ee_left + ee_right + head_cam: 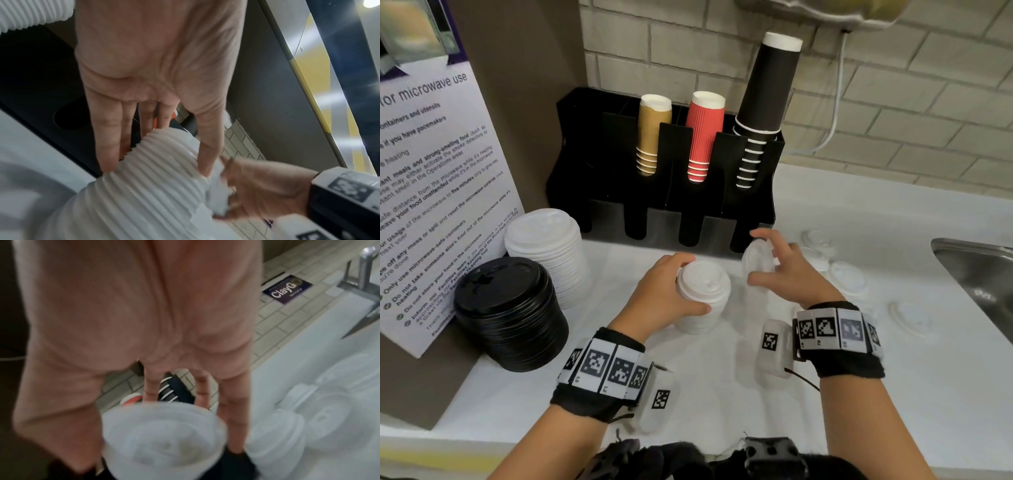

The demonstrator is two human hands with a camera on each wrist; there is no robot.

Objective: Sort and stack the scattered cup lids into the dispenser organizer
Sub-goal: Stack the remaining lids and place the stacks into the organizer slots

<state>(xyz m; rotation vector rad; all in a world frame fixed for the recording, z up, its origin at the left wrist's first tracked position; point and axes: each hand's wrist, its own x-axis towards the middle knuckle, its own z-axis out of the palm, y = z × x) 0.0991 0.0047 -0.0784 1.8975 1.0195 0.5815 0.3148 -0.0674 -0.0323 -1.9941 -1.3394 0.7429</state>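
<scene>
Lids everywhere on this counter, and both hands are busy. Left hand [664,294] wraps its fingers and thumb round a small stack of white lids [702,298], which stands directly under its palm on the white counter [722,404]. In the left wrist view the stack [156,170] shows a ribbed side of nested rims, with fingers [109,142] on one flank and the thumb on the other. Right hand [787,270] pinches a single white lid [756,258], tilted on edge, just beside the stack and just in front of the black dispenser organizer [664,161]. From the right wrist, that lid [164,438] faces the camera hollow side up, blurred.

Handling, as I read it: these are thin moulded plastic, very light, springy at the rim and rather slick. A single lid wants a rim pinch, thumb opposite fingers, not a squeeze across the dome, which could buckle it. The stack is only nested, so gripping low round the sides looks safest; taken near the top, it may split.

Beyond the right hand's fingertips, more loose white lids [847,279] lie scattered towards the steel sink [976,270]. Out past the left hand's knuckles stand a tall white lid stack [548,253] and a black lid stack [510,311]. The organizer's front slots look empty.
</scene>
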